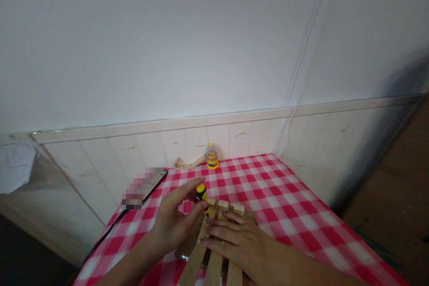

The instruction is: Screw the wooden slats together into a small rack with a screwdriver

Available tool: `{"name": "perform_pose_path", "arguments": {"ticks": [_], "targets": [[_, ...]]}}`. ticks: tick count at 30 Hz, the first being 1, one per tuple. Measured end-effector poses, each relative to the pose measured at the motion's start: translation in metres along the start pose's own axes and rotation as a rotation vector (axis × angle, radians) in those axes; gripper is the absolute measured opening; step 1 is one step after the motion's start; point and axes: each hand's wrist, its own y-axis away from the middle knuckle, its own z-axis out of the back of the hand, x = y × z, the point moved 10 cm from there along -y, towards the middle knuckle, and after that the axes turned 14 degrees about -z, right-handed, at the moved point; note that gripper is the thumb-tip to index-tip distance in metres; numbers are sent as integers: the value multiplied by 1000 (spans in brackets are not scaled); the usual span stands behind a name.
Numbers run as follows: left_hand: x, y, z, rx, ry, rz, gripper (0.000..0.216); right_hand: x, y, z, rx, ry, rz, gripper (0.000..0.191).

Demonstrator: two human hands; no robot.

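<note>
Near the front of the table lies a slatted wooden piece (214,263), made of several pale strips with small metal screws along the left strip. My left hand (174,216) grips a yellow and black screwdriver (201,191) between thumb and fingers. The screwdriver stands roughly upright, its lower end at a screw (207,221) on the left strip. Flat across the slats rests my right hand (246,241), fingers stretched out to the left and pressing on the wood. Another screw (202,241) shows just beside its fingertips.
A red and white checked cloth (288,201) covers the table. At the wall stand a clear and yellow bit holder (212,157) and a curved wooden piece (189,164). A phone (150,185) with a black cable lies at the left edge. White cords hang down the wall.
</note>
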Motion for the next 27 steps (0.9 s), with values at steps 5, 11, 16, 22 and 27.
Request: {"name": "perform_pose_path", "arguments": {"ticks": [5, 11, 16, 22, 27], "targets": [[13, 2, 8, -62, 134, 164, 41, 1, -1, 0, -17, 23, -1, 68], [7, 27, 13, -55, 222, 226, 39, 2, -1, 1, -32, 38, -4, 68], [4, 54, 16, -139, 236, 243, 44, 8, -1, 5, -35, 52, 14, 65], [-11, 49, 22, -121, 131, 144, 44, 12, -1, 8, -28, 51, 4, 63], [-10, 53, 21, -103, 83, 147, 44, 10, -2, 8, -43, 25, 12, 65]]}}
